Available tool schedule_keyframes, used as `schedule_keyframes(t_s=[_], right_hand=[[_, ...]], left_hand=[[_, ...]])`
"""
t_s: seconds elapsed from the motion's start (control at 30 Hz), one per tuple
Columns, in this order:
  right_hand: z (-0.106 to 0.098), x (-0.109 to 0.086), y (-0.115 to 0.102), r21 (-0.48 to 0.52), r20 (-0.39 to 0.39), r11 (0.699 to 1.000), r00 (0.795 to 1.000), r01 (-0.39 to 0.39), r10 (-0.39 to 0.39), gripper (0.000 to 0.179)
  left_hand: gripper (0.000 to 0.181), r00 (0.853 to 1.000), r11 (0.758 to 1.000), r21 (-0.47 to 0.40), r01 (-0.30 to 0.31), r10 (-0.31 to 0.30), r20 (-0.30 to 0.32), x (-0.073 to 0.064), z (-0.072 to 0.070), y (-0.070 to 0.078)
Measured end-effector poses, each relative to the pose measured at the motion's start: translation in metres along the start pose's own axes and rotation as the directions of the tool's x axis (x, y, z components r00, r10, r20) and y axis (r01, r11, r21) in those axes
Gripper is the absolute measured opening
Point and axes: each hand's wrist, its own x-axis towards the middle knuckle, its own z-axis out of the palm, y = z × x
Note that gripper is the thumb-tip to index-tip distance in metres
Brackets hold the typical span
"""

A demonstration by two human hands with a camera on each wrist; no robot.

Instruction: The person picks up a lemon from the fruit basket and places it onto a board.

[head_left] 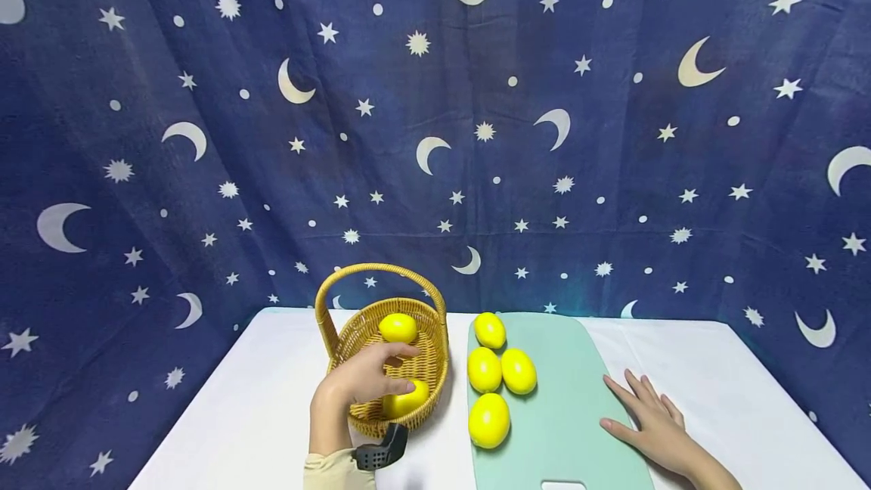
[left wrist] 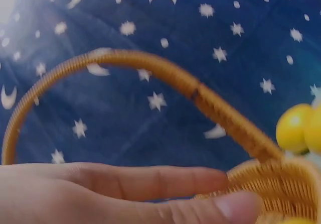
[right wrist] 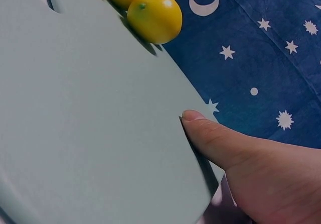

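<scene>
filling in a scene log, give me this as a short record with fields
basket: wicker, handle up, two lemons visible inside
board: pale green, four lemons on its left side
left hand: over the basket, thumb by the nearer lemon, contact unclear
right hand: at the board's right edge, fingers spread
table: white
backdrop: blue cloth with moons and stars

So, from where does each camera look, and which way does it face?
Head: worn on the head, facing forward and down at wicker basket, lemons and cutting board; left hand and right hand show.
Left wrist: worn there, facing the basket handle and moon-and-star cloth; part of the left hand shows.
Right wrist: worn there, facing the board and cloth; part of the right hand shows.
Both wrist views share lemons and cloth.
</scene>
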Motion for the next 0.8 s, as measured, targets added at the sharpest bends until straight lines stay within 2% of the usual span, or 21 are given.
schedule_keyframes(t_s=[0.23, 0.4, 0.5, 0.6, 0.8], right_hand=[[0.001, -0.003, 0.002, 0.003, -0.001, 1.000, 1.000, -0.003, 0.003, 0.074], [0.002, -0.002, 0.002, 0.007, -0.001, 1.000, 1.000, -0.002, 0.002, 0.074], [0.002, -0.001, 0.002, 0.009, -0.002, 1.000, 1.000, -0.002, 0.002, 0.074], [0.002, -0.001, 0.002, 0.010, -0.002, 1.000, 1.000, -0.001, 0.001, 0.074], [0.001, -0.001, 0.001, 0.012, -0.004, 1.000, 1.000, 0.003, -0.003, 0.074]], left_hand=[[0.053, 0.990, 1.000, -0.014, 0.027, -0.025, 0.139, 0.007, 0.011, -0.021], [0.050, 0.987, 0.999, -0.005, 0.033, -0.031, 0.160, 0.010, 0.015, -0.030], [0.045, 0.989, 0.998, -0.003, 0.055, -0.054, 0.135, 0.010, 0.017, -0.032], [0.045, 0.994, 0.997, -0.003, 0.071, -0.070, 0.082, 0.012, 0.018, -0.036], [0.050, 0.998, 0.998, -0.044, 0.050, -0.052, -0.031, 0.021, 0.024, -0.046]])
